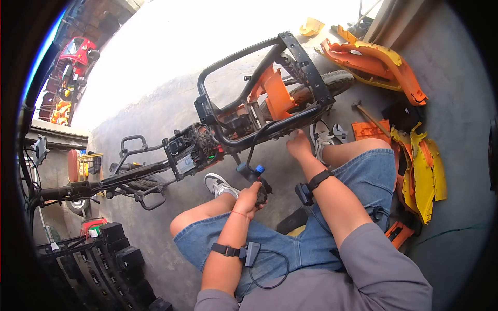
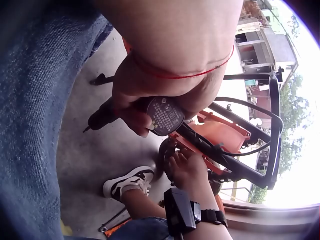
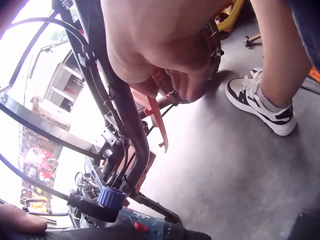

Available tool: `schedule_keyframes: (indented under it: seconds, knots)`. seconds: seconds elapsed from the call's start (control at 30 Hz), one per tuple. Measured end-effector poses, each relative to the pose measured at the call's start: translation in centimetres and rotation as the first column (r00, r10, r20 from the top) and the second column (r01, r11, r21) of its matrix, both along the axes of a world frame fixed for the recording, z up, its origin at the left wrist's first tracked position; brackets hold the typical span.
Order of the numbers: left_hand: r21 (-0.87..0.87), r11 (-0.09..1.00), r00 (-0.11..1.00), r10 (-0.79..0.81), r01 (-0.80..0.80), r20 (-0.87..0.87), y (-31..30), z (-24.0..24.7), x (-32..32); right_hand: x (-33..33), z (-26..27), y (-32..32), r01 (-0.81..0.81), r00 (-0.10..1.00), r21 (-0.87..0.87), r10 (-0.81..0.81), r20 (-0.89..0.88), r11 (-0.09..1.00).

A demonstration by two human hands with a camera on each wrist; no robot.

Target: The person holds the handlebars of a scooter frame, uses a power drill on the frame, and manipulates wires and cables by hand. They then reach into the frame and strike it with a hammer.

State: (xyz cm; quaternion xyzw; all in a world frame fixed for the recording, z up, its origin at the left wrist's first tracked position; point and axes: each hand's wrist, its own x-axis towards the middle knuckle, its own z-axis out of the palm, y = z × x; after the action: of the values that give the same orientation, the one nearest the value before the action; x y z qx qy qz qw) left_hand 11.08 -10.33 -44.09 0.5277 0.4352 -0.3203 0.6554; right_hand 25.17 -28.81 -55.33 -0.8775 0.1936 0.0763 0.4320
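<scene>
My left hand grips the handle of a cordless drill, a teal and black tool with a red switch. The round base of its handle faces the left wrist view. A black cable with a blue-collared connector hangs beside the drill. At the near lower side of the black tubular vehicle frame, my right hand curls its fingers and thumb around the edge of an orange plastic panel. Its fingertips are partly hidden in the right wrist view. Another face of the orange panel shows inside the frame.
Orange and yellow body panels lie on the right, near a hammer and an orange plate. Black battery-like blocks stand at lower left. The frame's steering end reaches left. My shoes flank the drill.
</scene>
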Motion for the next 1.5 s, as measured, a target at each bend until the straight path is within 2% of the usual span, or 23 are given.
schedule_keyframes:
  seconds: [0.03,0.07,0.13,0.2,0.3,0.43,0.5,0.57,0.6,0.63,0.7,0.73,0.77,0.83,0.87,0.97,1.03,1.1,1.13,1.23,1.3,1.43,1.5]
  knots:
    - [-0.007,1.000,1.000,-0.012,0.012,0.000,0.0,0.0,0.0,-0.1,0.5,-0.2,-0.194,0.953,0.013,0.191,-0.233,0.981]
    - [-0.016,1.000,1.000,-0.012,0.012,0.008,-0.1,0.0,0.0,-0.3,1.1,-0.7,-0.370,0.818,0.067,0.360,-0.449,0.926]
    - [-0.016,1.000,1.000,-0.001,0.001,-0.027,-0.6,0.0,0.0,-1.6,3.5,0.5,-0.635,0.509,0.229,0.622,-0.596,0.738]
    - [-0.067,0.997,0.999,0.021,-0.023,-0.033,-0.9,0.4,0.1,-2.3,5.8,0.8,-0.646,0.414,0.308,0.661,-0.626,0.698]
    - [-0.164,0.986,0.998,0.023,-0.032,-0.055,-1.4,0.3,0.2,-6.5,9.2,1.8,-0.334,0.432,0.509,0.609,-0.666,0.793]
    - [-0.288,0.958,0.993,-0.046,0.012,-0.113,-2.3,-0.4,-0.5,-9.2,10.9,-0.1,-0.181,0.289,0.593,0.618,-0.731,0.785]
    - [-0.268,0.961,0.986,-0.108,0.071,-0.129,-2.8,-0.2,-0.8,-9.4,10.7,-1.0,-0.093,0.311,0.601,0.596,-0.740,0.794]
    - [-0.202,0.904,0.914,-0.399,0.378,-0.076,-2.9,0.4,-0.9,-9.3,10.8,-1.6,0.028,0.357,0.639,0.590,-0.724,0.768]
    - [-0.010,0.870,0.868,-0.493,0.493,-0.057,-3.6,1.5,-1.1,-9.4,10.8,-1.7,0.038,0.362,0.646,0.592,-0.720,0.763]
    - [-0.004,0.863,0.861,-0.504,0.505,-0.064,-3.9,2.0,-1.7,-9.6,11.0,-1.9,0.053,0.360,0.671,0.613,-0.704,0.739]
    - [0.309,0.702,0.604,-0.711,0.642,0.361,-4.4,3.2,-2.4,-9.4,11.8,-2.4,0.083,0.368,0.716,0.646,-0.669,0.694]
    - [0.273,0.650,0.543,-0.750,0.709,0.378,-4.5,4.3,-1.5,-9.6,14.1,-2.7,0.205,0.467,0.659,0.519,-0.716,0.724]
    - [0.274,0.640,0.530,-0.758,0.718,0.381,-4.8,4.8,-1.0,-10.0,13.4,-2.6,0.213,0.477,0.658,0.511,-0.715,0.722]
    - [0.655,0.522,0.210,-0.843,0.546,0.496,-5.6,5.8,-0.1,-10.6,13.5,-2.2,0.492,0.798,0.704,0.059,-0.600,0.512]
    - [0.652,0.538,0.216,-0.833,0.535,0.510,-6.1,6.4,0.5,-10.2,13.4,-2.7,0.580,0.793,0.719,-0.063,-0.606,0.383]
    - [0.704,0.518,0.106,-0.835,0.486,0.540,-8.4,9.7,2.3,-7.6,15.6,-5.1,0.539,0.841,0.788,-0.130,-0.526,0.298]
    - [0.742,0.503,0.055,-0.842,0.444,0.537,-9.1,11.9,2.6,-5.3,16.4,-8.0,0.583,0.808,0.799,-0.201,-0.553,0.146]
    - [0.628,0.647,0.185,-0.745,0.431,0.641,-8.4,14.4,3.0,-3.3,17.8,-11.3,0.551,0.821,0.809,-0.307,-0.481,0.204]
    - [0.675,0.691,0.125,-0.717,0.259,0.686,-7.8,15.4,3.5,-2.2,19.1,-12.7,0.493,0.842,0.839,-0.370,-0.393,0.230]
    - [0.656,0.747,0.190,-0.632,-0.109,0.751,-5.5,18.5,6.0,-0.6,23.8,-16.0,0.291,0.880,0.904,-0.459,-0.125,0.313]
    - [0.694,0.649,0.202,-0.669,-0.313,0.716,-3.6,19.5,9.0,0.3,25.8,-17.6,0.060,0.882,0.859,-0.430,0.193,0.509]
    - [0.839,0.419,0.299,-0.798,-0.347,0.523,-1.3,18.0,14.6,3.0,29.0,-17.9,-0.077,0.880,0.876,-0.381,0.284,0.476]
    - [0.938,0.105,0.278,-0.939,-0.331,0.203,-0.7,15.2,15.8,5.5,26.3,-18.3,-0.102,0.880,0.845,-0.349,0.322,0.524]
